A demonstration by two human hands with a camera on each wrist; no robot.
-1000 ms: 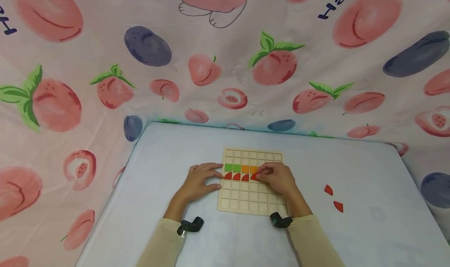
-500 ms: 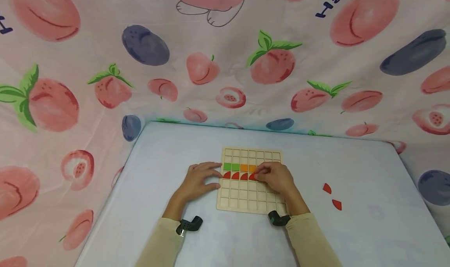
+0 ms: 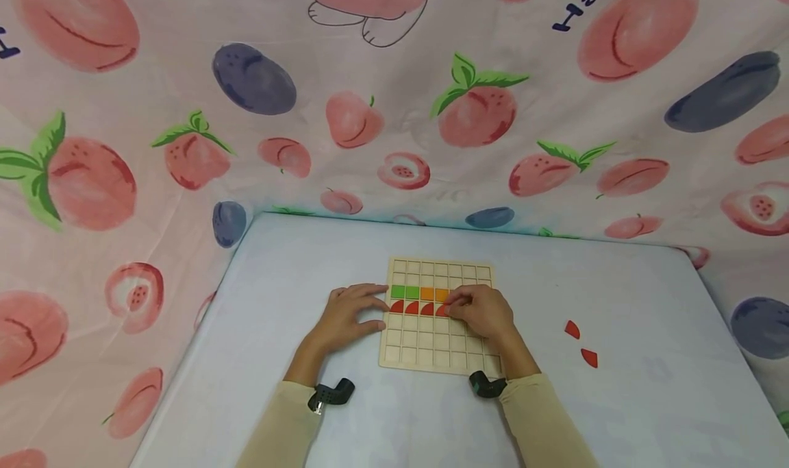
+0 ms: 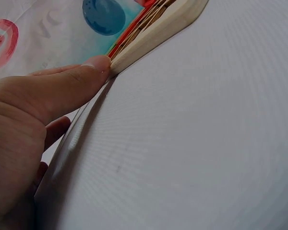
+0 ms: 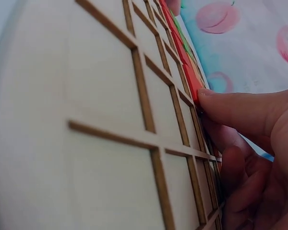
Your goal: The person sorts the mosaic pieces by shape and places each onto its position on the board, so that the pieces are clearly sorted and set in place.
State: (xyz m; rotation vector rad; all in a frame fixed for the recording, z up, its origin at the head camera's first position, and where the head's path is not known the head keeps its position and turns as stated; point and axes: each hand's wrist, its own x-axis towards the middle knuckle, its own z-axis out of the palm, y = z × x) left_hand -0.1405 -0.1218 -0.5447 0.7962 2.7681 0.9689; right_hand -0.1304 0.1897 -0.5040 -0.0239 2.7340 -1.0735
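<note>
A wooden grid board (image 3: 425, 341) lies on the white table in the head view. One row holds green squares (image 3: 405, 292) and orange squares (image 3: 427, 294); just below runs a row of red quarter-circle tiles (image 3: 411, 308). My right hand (image 3: 483, 310) pinches the rightmost red quarter-circle tile (image 3: 441, 310) between thumb and fingers, at its grid cell. The right wrist view shows the thumb (image 5: 216, 103) against red. With fingers spread, my left hand (image 3: 348, 317) touches the board's left edge; its thumb (image 4: 93, 72) rests there in the left wrist view.
Two loose red quarter-circle tiles, one upper (image 3: 572, 329) and one lower (image 3: 589, 358), lie on the table to the right of the board. A fruit-print cloth (image 3: 456, 194) stands behind the table and along its left side.
</note>
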